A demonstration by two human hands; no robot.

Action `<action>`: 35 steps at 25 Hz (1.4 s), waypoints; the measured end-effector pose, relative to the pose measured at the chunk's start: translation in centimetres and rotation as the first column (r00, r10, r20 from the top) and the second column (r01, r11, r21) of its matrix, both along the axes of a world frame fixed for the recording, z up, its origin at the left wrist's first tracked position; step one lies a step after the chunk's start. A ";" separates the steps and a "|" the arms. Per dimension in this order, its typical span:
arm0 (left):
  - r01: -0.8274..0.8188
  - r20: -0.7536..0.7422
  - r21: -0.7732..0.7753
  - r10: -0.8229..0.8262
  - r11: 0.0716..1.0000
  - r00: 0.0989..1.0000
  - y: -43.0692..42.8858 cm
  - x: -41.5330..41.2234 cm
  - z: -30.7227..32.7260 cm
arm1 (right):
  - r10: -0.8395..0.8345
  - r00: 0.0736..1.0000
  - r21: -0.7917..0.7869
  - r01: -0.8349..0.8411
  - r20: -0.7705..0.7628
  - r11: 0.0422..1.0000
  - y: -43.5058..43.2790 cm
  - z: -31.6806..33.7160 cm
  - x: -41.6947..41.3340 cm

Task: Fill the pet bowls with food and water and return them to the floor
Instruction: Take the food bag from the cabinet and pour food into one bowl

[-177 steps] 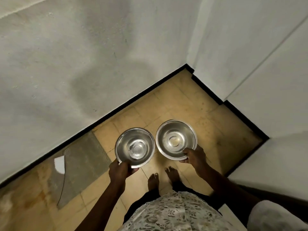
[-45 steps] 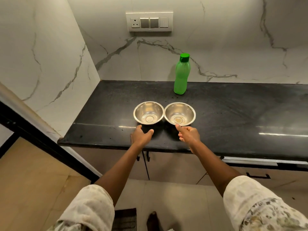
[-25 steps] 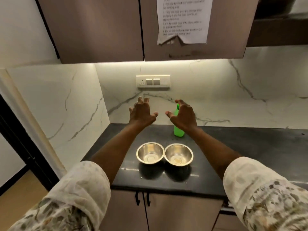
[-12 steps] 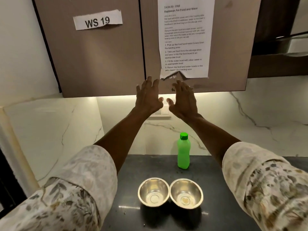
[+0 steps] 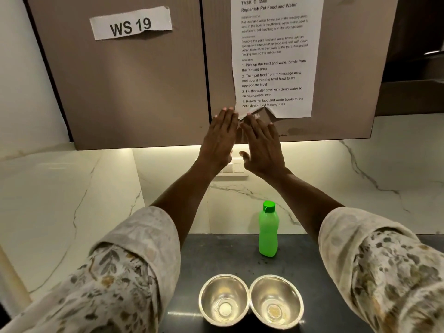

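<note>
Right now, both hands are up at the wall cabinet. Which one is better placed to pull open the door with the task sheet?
Probably the right hand. It lies flat on the sheet-bearing door, under the sheet's torn bottom edge. The left hand rests at the seam with the WS 19 door. Both hands are open and empty.

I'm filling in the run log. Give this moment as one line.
hands: left hand and right hand open at cabinet doors | bowls empty, on counter | bottle capped

Two steel bowls (image 5: 224,299) (image 5: 276,301) — one green bottle (image 5: 268,230) — two paper notices (image 5: 131,23) (image 5: 274,56), two raised hands (image 5: 219,140) (image 5: 263,145)
</note>
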State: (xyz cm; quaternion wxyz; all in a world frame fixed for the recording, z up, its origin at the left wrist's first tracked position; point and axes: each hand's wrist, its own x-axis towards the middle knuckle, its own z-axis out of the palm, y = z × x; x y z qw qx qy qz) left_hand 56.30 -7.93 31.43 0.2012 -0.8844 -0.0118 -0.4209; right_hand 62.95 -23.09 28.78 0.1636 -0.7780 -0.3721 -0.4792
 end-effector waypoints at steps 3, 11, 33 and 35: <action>-0.039 0.068 0.139 0.029 0.990 0.997 0.4 0.8 0.8 | -0.030 0.999 0.009 0.030 0.017 1.000 0.4 -0.3 -0.1; -0.118 0.184 0.251 0.073 0.961 0.980 0.7 0.3 0.0 | -0.101 0.995 0.054 0.099 0.026 0.994 1.1 -0.7 -1.2; 0.259 0.409 -0.004 -0.235 0.966 0.882 -9.2 -15.3 -2.1 | -0.005 0.998 0.490 -0.023 0.056 0.871 -5.9 -1.9 -12.8; 0.289 0.418 -0.118 -0.216 0.950 0.882 -10.7 -16.7 -2.3 | 0.030 0.999 0.511 -0.047 0.042 0.858 -7.5 -2.1 -13.8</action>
